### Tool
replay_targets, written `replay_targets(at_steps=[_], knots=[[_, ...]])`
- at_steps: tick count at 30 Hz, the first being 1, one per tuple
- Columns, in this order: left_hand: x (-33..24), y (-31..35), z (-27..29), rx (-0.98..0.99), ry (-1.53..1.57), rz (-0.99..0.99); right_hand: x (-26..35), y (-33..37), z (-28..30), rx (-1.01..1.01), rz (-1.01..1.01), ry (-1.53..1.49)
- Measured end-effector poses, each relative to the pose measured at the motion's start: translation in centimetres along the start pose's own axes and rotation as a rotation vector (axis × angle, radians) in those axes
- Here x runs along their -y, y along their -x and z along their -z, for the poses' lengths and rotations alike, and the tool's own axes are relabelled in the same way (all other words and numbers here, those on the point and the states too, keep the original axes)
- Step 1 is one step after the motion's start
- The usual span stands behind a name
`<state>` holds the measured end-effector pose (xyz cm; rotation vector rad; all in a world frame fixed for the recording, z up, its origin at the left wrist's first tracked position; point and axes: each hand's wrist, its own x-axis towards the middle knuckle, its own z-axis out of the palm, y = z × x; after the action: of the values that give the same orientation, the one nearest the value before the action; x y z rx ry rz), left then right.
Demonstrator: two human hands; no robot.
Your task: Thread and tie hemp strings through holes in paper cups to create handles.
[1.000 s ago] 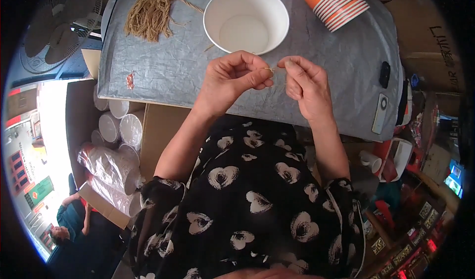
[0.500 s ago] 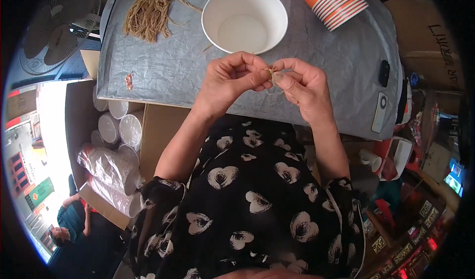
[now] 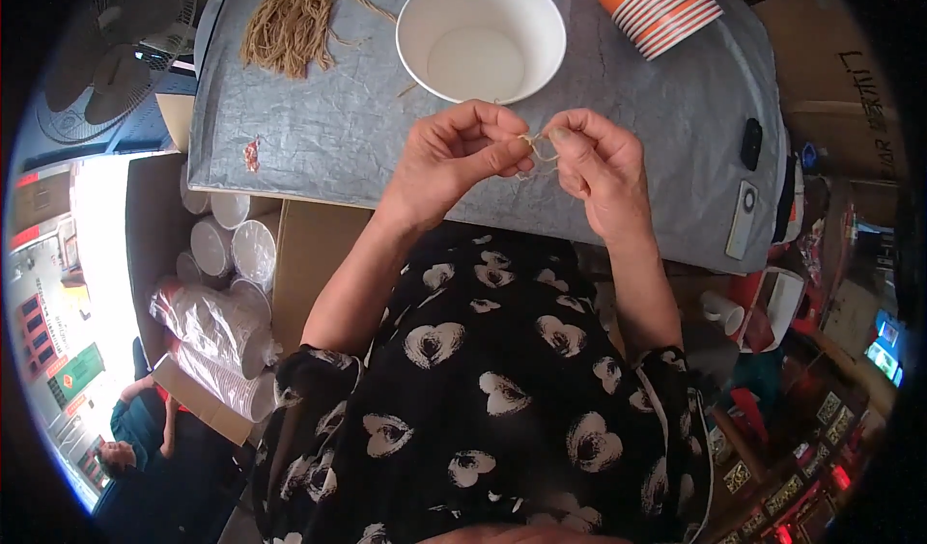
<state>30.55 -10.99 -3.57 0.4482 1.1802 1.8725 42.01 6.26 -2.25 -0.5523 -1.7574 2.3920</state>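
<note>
A thin tan string [image 3: 542, 148] runs between my two hands, with a small loop in it, above the table's near edge. My left hand [image 3: 454, 158] pinches one part of it between thumb and fingertips. Another part is pinched by my right hand [image 3: 601, 163], a short gap away. Just beyond my hands stands a white paper bucket [image 3: 480, 37], with its open top towards me and its bottom bare in view. A bundle of tan strings [image 3: 292, 25] lies at the far left of the table.
The table [image 3: 338, 148] has a grey cover. Nested orange-and-white paper buckets [image 3: 657, 8] lie at the far right. A black object [image 3: 750, 143] and a white remote control [image 3: 742, 219] lie near the right edge. Lower left, a cardboard box holds stacked white tubs [image 3: 217, 327]. A person [image 3: 145, 423] is beyond it.
My right hand has moved slightly to the right, widening the gap between my fingertips. More of the string and its loop now shows between them.
</note>
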Motion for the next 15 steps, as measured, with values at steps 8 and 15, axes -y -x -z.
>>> replay_targets(at_steps=[8, 15], knots=[[-0.50, -0.01, -0.56, 0.012, -0.017, 0.020, 0.32, -0.06, -0.60, 0.005, -0.016, 0.050], [-0.64, 0.00, -0.47, 0.019, -0.058, 0.062, 0.02, -0.19, -0.52, -0.004, -0.012, -0.004]])
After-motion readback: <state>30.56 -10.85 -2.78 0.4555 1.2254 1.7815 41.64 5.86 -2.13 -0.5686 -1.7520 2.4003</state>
